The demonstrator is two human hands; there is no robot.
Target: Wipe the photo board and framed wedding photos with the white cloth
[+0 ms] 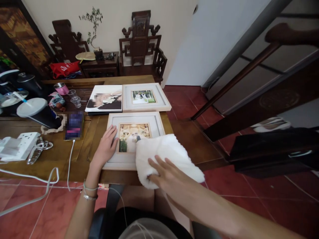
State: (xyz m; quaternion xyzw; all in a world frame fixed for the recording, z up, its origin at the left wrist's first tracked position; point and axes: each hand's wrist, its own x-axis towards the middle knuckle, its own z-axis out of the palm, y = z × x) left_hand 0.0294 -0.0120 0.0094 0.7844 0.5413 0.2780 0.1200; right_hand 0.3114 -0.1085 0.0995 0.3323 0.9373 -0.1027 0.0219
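Observation:
A white-framed photo (136, 119) lies flat at the near edge of the wooden table (89, 132). My left hand (106, 146) rests flat on the frame's left side, fingers stretched out, holding nothing. My right hand (165, 174) presses its spread fingers onto a fluffy white cloth (166, 151) that covers the frame's lower right corner and hangs past the table edge. Behind it lie a second white-framed photo (146, 97) and an unframed photo print (106, 98).
A phone (74, 125) with a white cable lies left of the frame, beside a white power strip (18, 146), keys, plastic cups and a pink cup (61, 88). Carved dark chairs stand at the far wall. Red tiled floor and a stair rail (239, 76) lie to the right.

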